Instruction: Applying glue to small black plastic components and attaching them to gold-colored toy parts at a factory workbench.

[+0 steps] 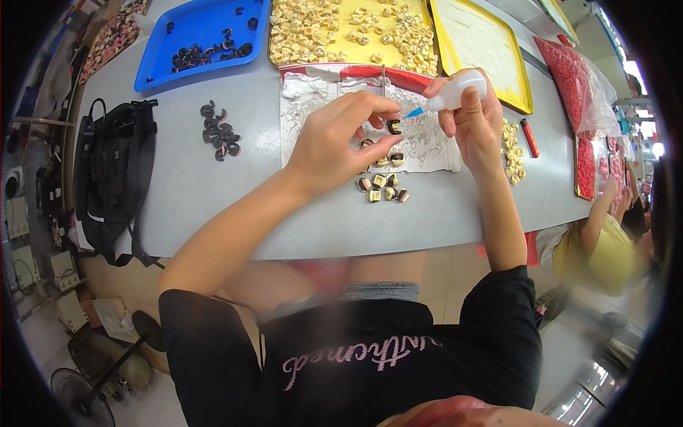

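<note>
Head view: I look down on a grey tabletop with a curved near edge, pale floor tiles below it.
Room: a black floor fan stands at 7 o'clock; another person in a yellow top sits at 3 o'clock.
Far edge: a blue plastic tray of small black curved parts at 11 o'clock, a yellow tray heaped with cream-coloured cubes at 12, clear bags of red pieces at 2.
Left side: a black fabric bag with straps at 9 o'clock, with a loose pile of black curved parts just beside it.
Work mat: a white crumpled sheet of paper lies at the centre.
Left hand: thumb and forefinger pinch shut on a small cream cube with a black band, held above the paper.
Right hand: fingers wrapped around a small white squeeze bottle with a blue nozzle; the nozzle tip points at the cube, just beside it.
Cube's look: pale block, dark band on one face.
Finished cluster: several similar banded cubes lie at 6 o'clock of the paper.
</note>
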`<state>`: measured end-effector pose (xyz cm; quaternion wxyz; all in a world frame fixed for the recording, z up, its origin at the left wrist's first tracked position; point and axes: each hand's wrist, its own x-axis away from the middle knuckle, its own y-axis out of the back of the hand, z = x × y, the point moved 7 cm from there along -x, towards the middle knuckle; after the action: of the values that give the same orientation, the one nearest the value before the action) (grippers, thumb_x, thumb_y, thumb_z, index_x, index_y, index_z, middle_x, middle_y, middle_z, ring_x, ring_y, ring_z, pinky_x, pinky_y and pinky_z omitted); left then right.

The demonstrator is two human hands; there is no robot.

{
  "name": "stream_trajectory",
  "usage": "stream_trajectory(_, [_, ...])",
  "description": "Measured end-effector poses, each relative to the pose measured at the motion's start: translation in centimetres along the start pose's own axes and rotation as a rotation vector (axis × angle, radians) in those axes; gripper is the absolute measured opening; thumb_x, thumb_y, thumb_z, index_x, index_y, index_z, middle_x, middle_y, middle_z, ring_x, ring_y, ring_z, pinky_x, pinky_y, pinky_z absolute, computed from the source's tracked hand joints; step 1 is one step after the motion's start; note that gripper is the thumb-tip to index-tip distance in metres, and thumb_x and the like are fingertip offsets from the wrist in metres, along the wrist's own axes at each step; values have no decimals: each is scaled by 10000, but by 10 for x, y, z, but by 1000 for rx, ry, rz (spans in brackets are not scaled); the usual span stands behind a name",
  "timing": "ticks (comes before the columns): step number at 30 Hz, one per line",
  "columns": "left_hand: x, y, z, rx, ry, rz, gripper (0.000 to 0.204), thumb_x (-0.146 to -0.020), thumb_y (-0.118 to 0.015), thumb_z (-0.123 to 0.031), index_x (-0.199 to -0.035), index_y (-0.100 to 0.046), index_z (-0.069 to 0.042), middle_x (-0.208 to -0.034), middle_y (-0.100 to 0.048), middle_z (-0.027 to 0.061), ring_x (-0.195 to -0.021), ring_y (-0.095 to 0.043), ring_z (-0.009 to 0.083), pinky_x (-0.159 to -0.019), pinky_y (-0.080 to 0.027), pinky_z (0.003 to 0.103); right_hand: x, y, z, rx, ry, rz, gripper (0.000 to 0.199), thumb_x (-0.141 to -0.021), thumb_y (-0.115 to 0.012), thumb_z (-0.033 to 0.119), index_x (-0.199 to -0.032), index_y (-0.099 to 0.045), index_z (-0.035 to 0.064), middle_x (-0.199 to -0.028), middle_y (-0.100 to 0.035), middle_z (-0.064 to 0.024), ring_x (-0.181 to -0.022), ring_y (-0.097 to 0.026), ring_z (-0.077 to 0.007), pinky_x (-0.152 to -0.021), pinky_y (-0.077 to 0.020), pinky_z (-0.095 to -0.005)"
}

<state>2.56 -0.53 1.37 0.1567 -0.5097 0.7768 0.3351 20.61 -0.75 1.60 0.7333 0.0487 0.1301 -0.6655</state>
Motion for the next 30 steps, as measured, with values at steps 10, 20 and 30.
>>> stream_trajectory(10, [0,3,3,-3,-10,-6,332,-713,-781,-41,-1009,-633,-71,-939,-684,25,-719,-615,109,-555,-476,222,-4,0,-2,7,-1,-7,346,-983,-476,376,-1023,-444,33,-970,-644,-192,-544,-497,-85,-515,-420,-186])
stream_trajectory(20, [2,1,0,2,-16,-5,339,-707,-783,-38,-1008,-629,-67,-950,-682,30,-717,-615,113,-555,-475,224,1,1,1,20,-2,-4,357,-978,-480,390,-1013,-441,37,-966,-646,-192,-540,-493,-79,-510,-417,-183])
stream_trajectory(30, [1,0,-1,6,-23,6,348,-703,-784,-29,-1011,-627,-64,-951,-681,38,-726,-618,115,-560,-474,227,0,-4,3,42,13,11,383,-968,-490,407,-1013,-445,30,-962,-650,-197,-544,-498,-79,-514,-423,-187])
